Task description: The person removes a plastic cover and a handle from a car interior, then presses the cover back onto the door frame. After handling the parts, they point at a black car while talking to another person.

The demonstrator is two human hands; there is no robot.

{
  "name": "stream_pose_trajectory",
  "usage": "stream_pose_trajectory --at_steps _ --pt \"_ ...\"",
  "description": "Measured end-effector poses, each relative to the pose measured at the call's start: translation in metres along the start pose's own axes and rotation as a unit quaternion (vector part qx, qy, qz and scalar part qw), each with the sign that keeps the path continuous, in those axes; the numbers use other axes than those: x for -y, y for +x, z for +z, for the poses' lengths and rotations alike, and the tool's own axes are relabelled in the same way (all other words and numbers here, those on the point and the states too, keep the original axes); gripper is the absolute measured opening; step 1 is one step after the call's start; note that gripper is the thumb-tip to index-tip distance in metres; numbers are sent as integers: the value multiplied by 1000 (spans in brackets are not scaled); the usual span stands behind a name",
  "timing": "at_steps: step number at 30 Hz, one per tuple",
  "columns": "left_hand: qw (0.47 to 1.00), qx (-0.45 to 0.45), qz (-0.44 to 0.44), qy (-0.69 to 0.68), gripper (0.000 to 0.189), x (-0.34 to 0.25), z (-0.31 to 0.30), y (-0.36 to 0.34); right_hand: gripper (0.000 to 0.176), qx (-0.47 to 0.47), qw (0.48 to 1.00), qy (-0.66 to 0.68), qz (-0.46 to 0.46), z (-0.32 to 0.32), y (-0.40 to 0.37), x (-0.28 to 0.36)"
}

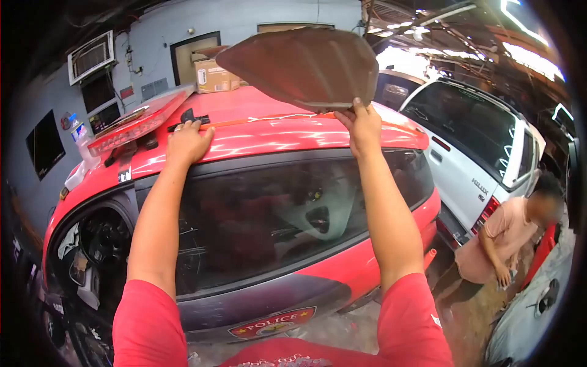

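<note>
My right hand (pixel 365 125) pinches the lower edge of a dark brown flat panel (pixel 306 70), shaped like a car side-window pane, and holds it up above the roof. My left hand (pixel 188 144) lies on the roof edge of the red police car (pixel 275 137), fingers stretched over it. Right by its fingertips is a black object (pixel 194 116), perhaps a tool, partly hidden. An orange strip (pixel 244 121) runs along the roof between my hands. Below them is the car's dark side window (pixel 263 214).
A red light bar (pixel 137 125) and a cardboard box (pixel 217 76) sit on the roof, with a plastic bottle (pixel 79 131) at the front. A white pickup (pixel 452 165) stands behind the car. Another person (pixel 498 238) is at the right, holding something small.
</note>
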State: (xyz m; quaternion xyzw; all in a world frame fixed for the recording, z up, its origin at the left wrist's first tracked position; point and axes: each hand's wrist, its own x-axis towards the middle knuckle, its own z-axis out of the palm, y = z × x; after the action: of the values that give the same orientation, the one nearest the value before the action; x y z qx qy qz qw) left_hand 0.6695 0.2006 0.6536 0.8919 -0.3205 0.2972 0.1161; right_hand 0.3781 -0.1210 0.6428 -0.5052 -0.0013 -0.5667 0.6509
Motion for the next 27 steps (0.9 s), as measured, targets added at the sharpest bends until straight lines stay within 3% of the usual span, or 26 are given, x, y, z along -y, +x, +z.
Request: stream_pose_trajectory --at_steps 7,9,11,15,18,23,26,27 --pt "999 32 -4 4 67 -7 0 15 40 -74 988 100 -87 -81 0 82" --pt "996 69 -57 -3 65 -13 -11 15 42 -71 988 95 -96 -98 -32 103" --pt "995 81 -53 -5 65 -13 -17 18 47 -49 991 83 -89 -125 -75 102" --pt "996 63 -56 -11 63 -11 -13 17 52 -15 984 150 90 -205 -213 33" --pt "998 56 -37 -12 61 -9 -12 28 55 -137 946 188 226 -263 -336 -44" --pt "997 77 -11 10 69 1 4 62 65 -185 903 217 322 -306 -496 -76" --pt "993 105 -8 51 62 -45 -28 42 66 -200 891 191 360 -331 -542 -68" --pt "991 7 27 134 60 -67 -33 30 65 -200 888 176 374 -338 -547 -62"
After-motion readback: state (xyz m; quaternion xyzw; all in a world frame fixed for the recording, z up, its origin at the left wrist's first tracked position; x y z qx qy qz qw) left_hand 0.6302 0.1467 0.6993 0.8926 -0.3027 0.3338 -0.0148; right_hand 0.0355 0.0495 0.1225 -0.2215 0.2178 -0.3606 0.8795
